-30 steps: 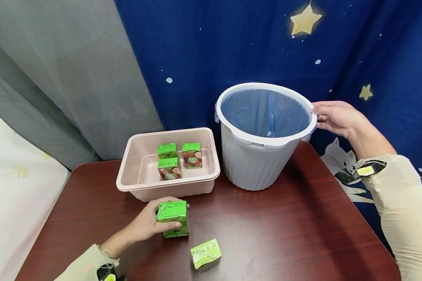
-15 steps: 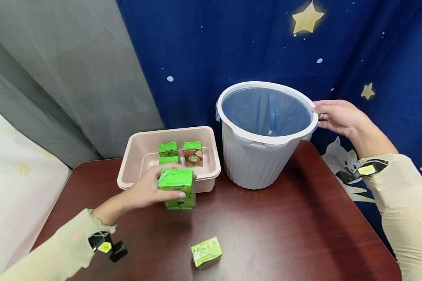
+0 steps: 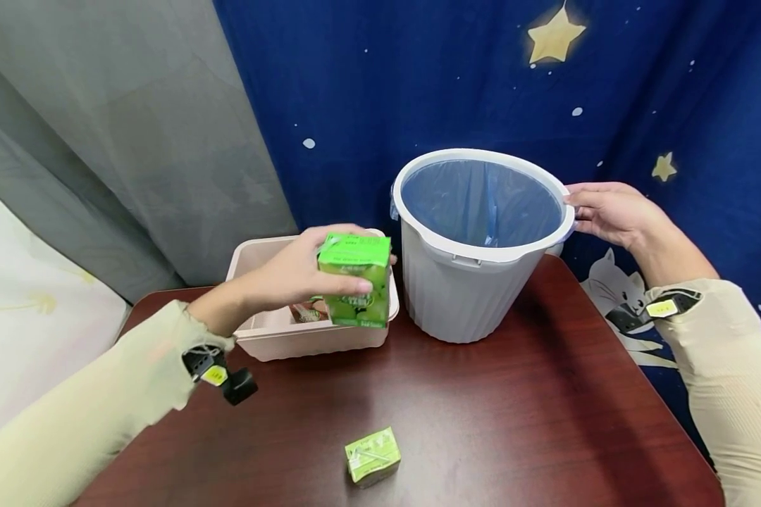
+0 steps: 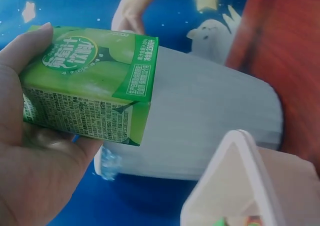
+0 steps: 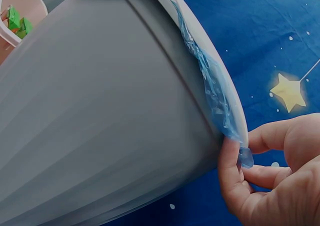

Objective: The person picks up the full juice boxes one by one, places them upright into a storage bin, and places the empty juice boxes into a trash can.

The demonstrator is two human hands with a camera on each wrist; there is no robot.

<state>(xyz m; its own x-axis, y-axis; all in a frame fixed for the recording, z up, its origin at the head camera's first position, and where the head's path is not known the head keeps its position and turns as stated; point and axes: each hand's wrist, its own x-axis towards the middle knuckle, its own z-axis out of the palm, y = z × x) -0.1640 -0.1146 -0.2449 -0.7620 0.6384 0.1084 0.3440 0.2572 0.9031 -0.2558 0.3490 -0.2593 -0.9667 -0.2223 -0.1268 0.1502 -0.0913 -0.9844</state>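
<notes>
My left hand [image 3: 304, 271] grips a green juice box [image 3: 358, 282] upright above the right part of the pink plastic bin [image 3: 311, 345]. In the left wrist view the juice box [image 4: 90, 83] lies between thumb and fingers, its printed side showing. At the far right, my right hand [image 3: 615, 211] pinches the rim of a grey trash can [image 3: 466, 296] lined with a blue bag. The right wrist view shows those fingers [image 5: 230, 173] on the rim and the folded bag edge [image 5: 212, 86]. Most of the boxes in the bin are hidden behind my left hand; one red-and-green box [image 3: 309, 310] shows.
A smaller light-green drink box [image 3: 373, 456] lies on the dark red table [image 3: 482, 422] near its front. The trash can stands beside the bin's right side. Blue star-printed curtain [image 3: 342, 91] and grey curtain [image 3: 114, 127] hang behind the table.
My left hand has lifted the green juice box from the table and carried it forward and right over the bin. The right hand keeps its place on the trash can rim.
</notes>
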